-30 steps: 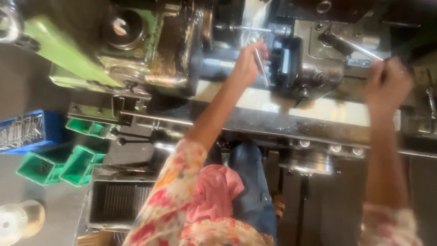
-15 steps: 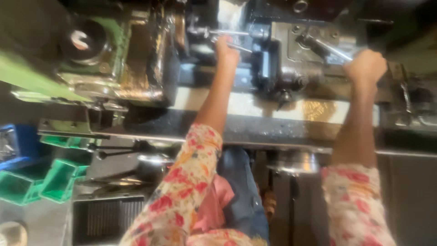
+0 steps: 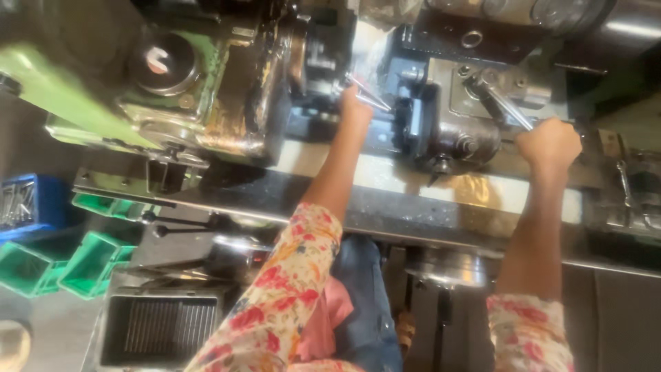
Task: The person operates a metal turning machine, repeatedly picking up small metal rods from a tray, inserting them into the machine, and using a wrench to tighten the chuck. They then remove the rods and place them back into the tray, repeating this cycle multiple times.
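A: Hands first. Left hand (image 3: pixel 354 103) is up at the dark chuck (image 3: pixel 323 55), fingers curled round a thin bright metal rod (image 3: pixel 368 95) that sticks out toward the right.

B: Right hand (image 3: pixel 547 141)?

A: Closed to a fist on the end of the steel lever (image 3: pixel 506 105), near the right end of the machine bed (image 3: pixel 385 172). A second ago that hand looked looser, fingers spread over the handle. Now it is wrapped tight.

B: So the grip on the lever has firmed up. Left hand moved?

A: Hardly. It stays at the chuck with the rod. The view itself has swung more than the hand has.

B: Labels, packages?

A: Round dark cap (image 3: pixel 158 62) on the green housing (image 3: pixel 82 103) at the bed's left end, with a red and white mark on it. Below the bed's left corner are a blue crate (image 3: pixel 24 203), two open green bins (image 3: pixel 89 265) and a grey tray with a ribbed grille (image 3: pixel 158 331). Lettering is too blurred to make out.
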A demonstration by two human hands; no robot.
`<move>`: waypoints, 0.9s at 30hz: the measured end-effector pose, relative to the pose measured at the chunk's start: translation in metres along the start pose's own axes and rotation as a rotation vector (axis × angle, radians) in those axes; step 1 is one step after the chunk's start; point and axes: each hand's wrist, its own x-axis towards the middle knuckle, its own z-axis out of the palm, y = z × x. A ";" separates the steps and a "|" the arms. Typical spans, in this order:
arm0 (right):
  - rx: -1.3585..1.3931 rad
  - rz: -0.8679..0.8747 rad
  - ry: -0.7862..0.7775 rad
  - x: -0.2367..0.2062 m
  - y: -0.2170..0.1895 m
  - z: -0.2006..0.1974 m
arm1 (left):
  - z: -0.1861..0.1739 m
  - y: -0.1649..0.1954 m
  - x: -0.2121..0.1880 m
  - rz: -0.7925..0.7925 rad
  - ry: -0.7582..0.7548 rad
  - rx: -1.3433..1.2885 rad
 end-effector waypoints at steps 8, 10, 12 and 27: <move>0.038 -0.011 -0.009 0.014 0.007 -0.010 | 0.009 0.017 0.016 -0.475 0.214 -0.465; 0.050 -0.025 0.025 0.020 0.010 -0.014 | 0.004 0.014 0.018 -0.335 0.162 -0.270; 0.038 -0.038 0.036 0.025 0.011 -0.015 | -0.001 0.010 0.019 -0.514 0.214 -0.586; -0.021 0.056 0.027 0.007 0.002 -0.012 | 0.006 0.006 0.024 -0.108 0.220 0.093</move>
